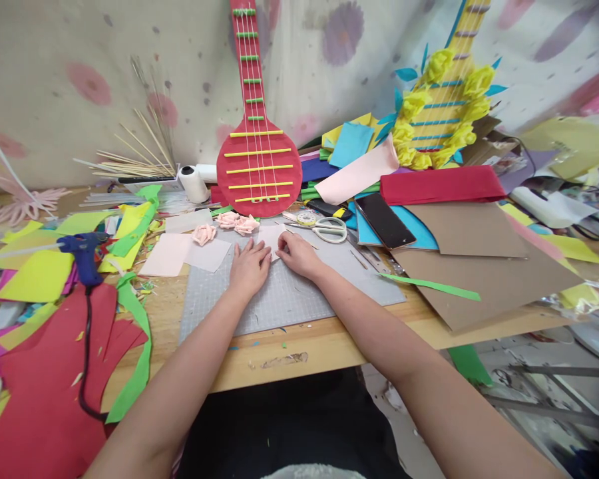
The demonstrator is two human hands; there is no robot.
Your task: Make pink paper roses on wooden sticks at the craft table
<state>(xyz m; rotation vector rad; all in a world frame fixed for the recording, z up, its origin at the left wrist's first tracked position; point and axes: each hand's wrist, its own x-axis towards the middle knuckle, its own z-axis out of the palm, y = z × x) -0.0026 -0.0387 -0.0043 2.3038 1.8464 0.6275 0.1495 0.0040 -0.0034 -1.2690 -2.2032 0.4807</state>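
A cluttered craft table [299,349] against a flower-printed wall, both hands down on a pale pink paper square

The pink paper piece [272,236] lies flat at the far edge of the grey cutting mat [284,299], thin, matte and lightly creased; the left hand [249,266] lies open, palm down, seemingly to pin it, while the right hand [297,255] curls its fingertips on the sheet's edge, probably working a fold. Just beyond sit finished pink paper roses [229,225], with more pink squares [184,255] to their left. Scissors [327,229] and a phone [384,219] lie right of the hands, a blue glue gun [82,253] well to the left, a red paper guitar [257,153] propped behind
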